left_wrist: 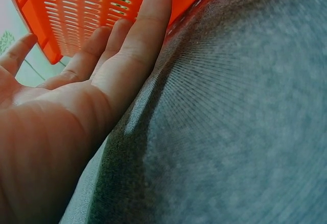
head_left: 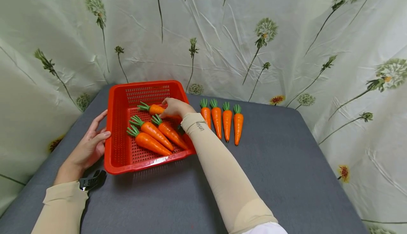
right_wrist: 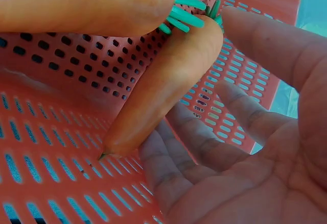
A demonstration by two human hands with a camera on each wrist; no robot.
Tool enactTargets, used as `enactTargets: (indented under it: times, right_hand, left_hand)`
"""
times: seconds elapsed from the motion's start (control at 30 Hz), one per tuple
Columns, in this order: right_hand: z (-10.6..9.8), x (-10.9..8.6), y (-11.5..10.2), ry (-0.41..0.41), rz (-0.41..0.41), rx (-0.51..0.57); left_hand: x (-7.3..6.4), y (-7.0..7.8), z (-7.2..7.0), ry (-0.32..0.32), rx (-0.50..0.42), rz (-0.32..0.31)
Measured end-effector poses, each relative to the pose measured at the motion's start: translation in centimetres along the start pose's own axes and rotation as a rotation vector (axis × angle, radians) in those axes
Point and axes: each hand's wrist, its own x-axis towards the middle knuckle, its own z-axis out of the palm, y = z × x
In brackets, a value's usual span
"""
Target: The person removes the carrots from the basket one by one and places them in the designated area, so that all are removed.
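A red plastic basket [head_left: 136, 168] with slotted walls has several orange carrots with green tops lying in it. My left hand [head_left: 92, 144] is at its left side, the thumb at the rim. In the left wrist view, the extended fingers [left_wrist: 134, 55] lie along the outer wall. My right hand [head_left: 175, 107] reaches inside over the rearmost carrot [head_left: 155, 109]. The right wrist view has this carrot [right_wrist: 168, 76] slanting against the basket wall, with loosely spread fingers [right_wrist: 191, 137] beside and behind it and another fingertip close to its crown.
Right of the basket, several more carrots [head_left: 227, 121] lie side by side on the grey table [head_left: 273, 177], tops pointing away. A flower-printed curtain [head_left: 222, 43] hangs behind the table. A black strap [head_left: 90, 181] circles my left wrist.
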Motion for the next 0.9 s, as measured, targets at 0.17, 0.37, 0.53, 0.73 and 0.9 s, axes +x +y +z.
enactTargets:
  times: [0.17, 0.37, 0.53, 0.73, 0.9]
  right_hand:
    - [0.0, -0.1, -0.1, -0.01, 0.031, -0.016]
    - [0.3, -0.2, -0.4, 0.009, 0.052, -0.069]
    - [0.7, 0.3, -1.1, 0.004, 0.112, -0.167]
    - [1.4, 0.7, -1.1, 0.061, 0.146, -0.219]
    - [1.7, 0.4, -0.9, 0.121, 0.124, -0.211]
  left_hand:
    - [0.0, 0.0, 0.1, 0.004, 0.004, -0.008]
    - [0.0, 0.1, 0.1, 0.006, 0.003, -0.01]
    - [-0.2, 0.0, 0.1, 0.01, 0.011, -0.011]
    - [-0.1, 0.1, 0.2, 0.008, 0.023, -0.013]
    - [0.0, 0.1, 0.4, 0.006, 0.031, -0.018]
